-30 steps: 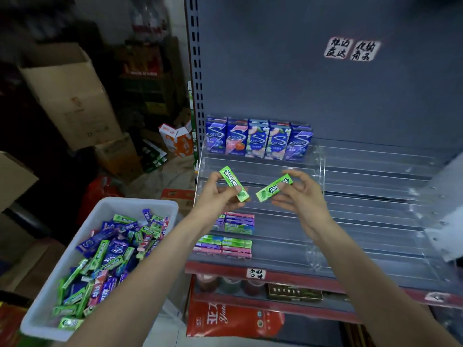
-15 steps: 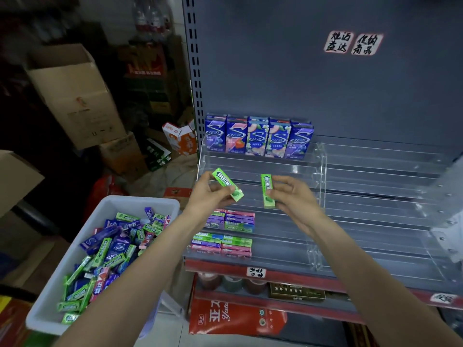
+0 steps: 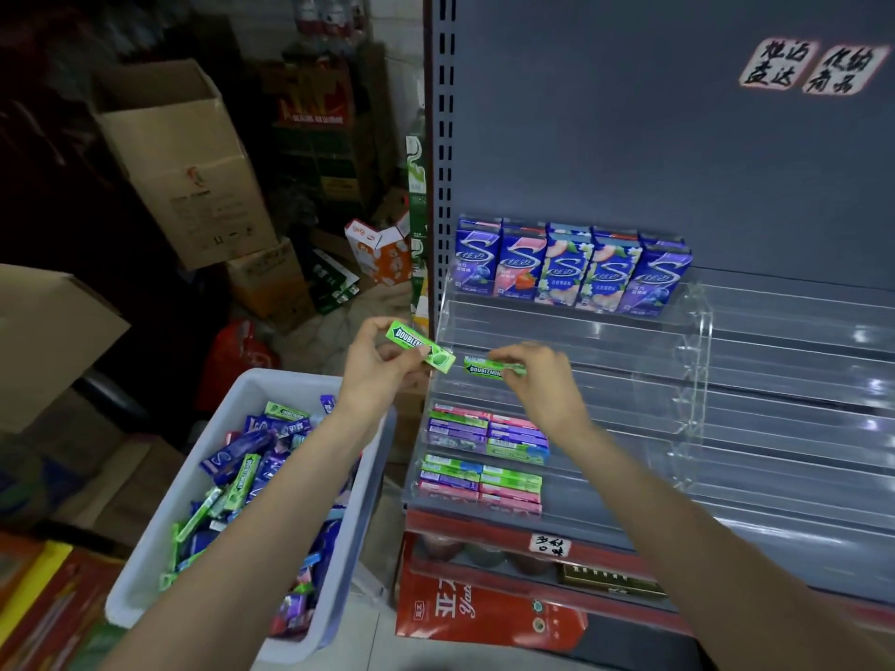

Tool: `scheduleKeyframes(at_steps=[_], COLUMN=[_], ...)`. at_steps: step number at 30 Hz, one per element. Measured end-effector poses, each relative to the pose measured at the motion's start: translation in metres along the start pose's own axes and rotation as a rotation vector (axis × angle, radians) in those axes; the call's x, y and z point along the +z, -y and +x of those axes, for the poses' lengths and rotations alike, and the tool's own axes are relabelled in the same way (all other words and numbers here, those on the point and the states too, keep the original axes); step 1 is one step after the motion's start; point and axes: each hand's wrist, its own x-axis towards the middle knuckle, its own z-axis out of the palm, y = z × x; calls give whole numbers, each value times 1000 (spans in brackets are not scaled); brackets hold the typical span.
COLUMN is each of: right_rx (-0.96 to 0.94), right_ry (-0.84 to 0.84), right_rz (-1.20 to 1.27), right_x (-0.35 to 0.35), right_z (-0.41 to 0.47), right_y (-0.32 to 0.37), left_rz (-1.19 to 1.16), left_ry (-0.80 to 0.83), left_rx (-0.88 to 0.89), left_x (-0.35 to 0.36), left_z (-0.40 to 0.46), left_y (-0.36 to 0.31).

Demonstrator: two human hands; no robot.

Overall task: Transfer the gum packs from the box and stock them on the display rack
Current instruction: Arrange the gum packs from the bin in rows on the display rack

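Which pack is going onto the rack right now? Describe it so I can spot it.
Find the clear acrylic stepped rack on the grey shelf. On its middle step, left end, the right hand pinches a slim green Doublemint stick pack lying level. The similar pack in the left hand is tilted, off the rack.

The gum pack [image 3: 419,346] in the left hand [image 3: 375,375] is bright green with white lettering on a dark band; the pack [image 3: 491,369] under the right hand [image 3: 542,380] matches it. Below the right hand, flat packs [image 3: 486,435] lie in stripes of pink, green and purple. Above it, upright cartons [image 3: 571,268] are blue-purple with a silver S, some with pink panels. Below the left hand, the bin [image 3: 160,564] is pale grey-white, holding green, blue and purple packs. The rack [image 3: 697,380] is clear plastic against a grey back panel [image 3: 605,128].
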Motion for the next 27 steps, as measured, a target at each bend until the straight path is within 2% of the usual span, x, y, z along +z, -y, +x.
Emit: scheduleKeyframes(at_steps=[5, 15, 20, 27], right_rx=[18, 129, 224, 243], right_ry=[0, -6, 41, 189], right_rz=[-12, -78, -140, -234], right_x=[13, -13, -23, -23], right_z=[1, -39, -62, -72], right_y=[6, -42, -77, -94], left_rz=[39, 276, 337, 398], left_ry=[23, 246, 273, 271], left_rx=[-17, 49, 91, 88], left_x=[-6, 35, 51, 60], left_z=[10, -3, -11, -20], left_y=[9, 45, 63, 73])
